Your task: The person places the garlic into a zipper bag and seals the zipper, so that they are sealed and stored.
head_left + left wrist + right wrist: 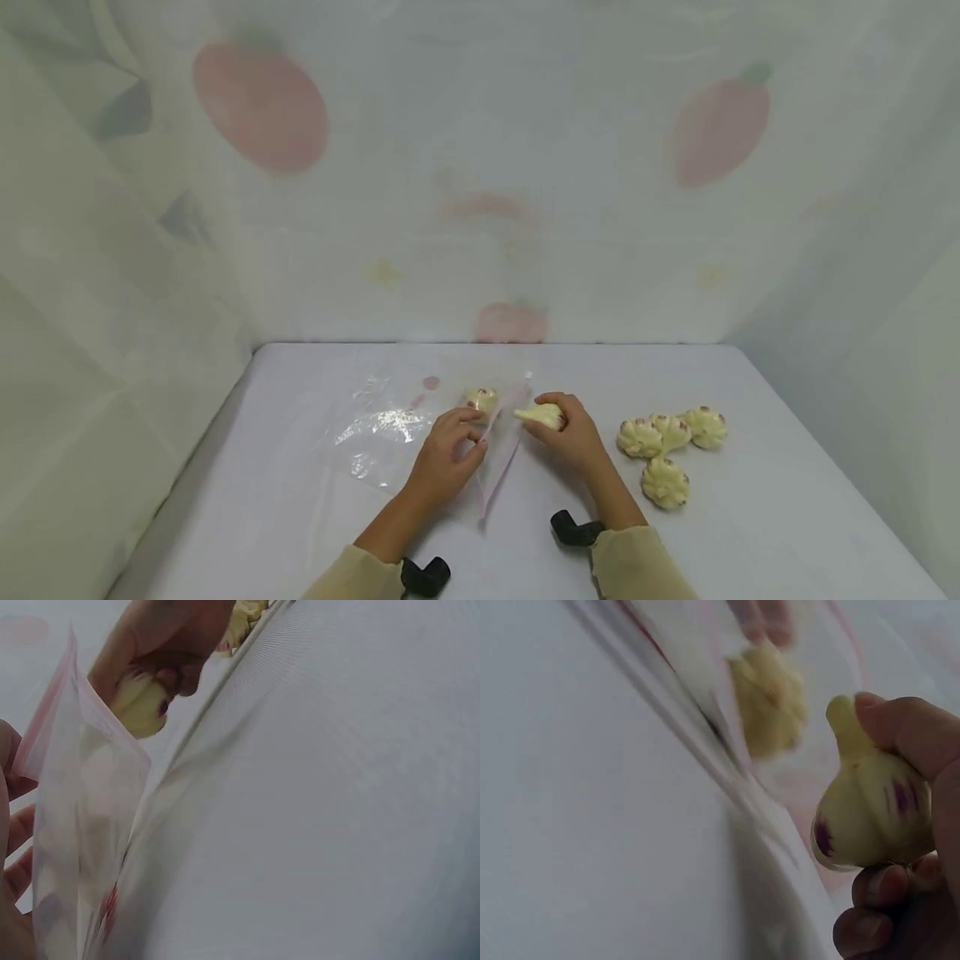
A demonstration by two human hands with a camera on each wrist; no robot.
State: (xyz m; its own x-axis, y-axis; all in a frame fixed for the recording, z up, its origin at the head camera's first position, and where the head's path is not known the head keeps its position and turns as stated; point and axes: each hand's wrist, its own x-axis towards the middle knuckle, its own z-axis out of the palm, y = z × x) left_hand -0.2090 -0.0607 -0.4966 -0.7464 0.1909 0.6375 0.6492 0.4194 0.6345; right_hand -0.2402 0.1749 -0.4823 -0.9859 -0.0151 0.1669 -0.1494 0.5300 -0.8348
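Note:
My right hand point(573, 437) grips a pale yellow garlic bulb point(870, 802) with purple marks, its stem pointing left toward the mouth of a clear plastic bag point(390, 425). This bag lies on the table and has a pink-edged opening facing right. At that opening, my left hand point(447, 458) holds the bag's edge; in the left wrist view its fingers point(21, 825) show at the far left beside the raised pink rim. Inside the bag, just beyond the left fingertips, sits another garlic bulb point(482, 400).
Several more garlic bulbs point(664, 483) lie clustered on the white table point(750, 517) to the right. Black wrist devices point(576, 529) sit at both cuffs. Pale fabric printed with red fruit point(262, 108) hangs behind and along both sides of the table.

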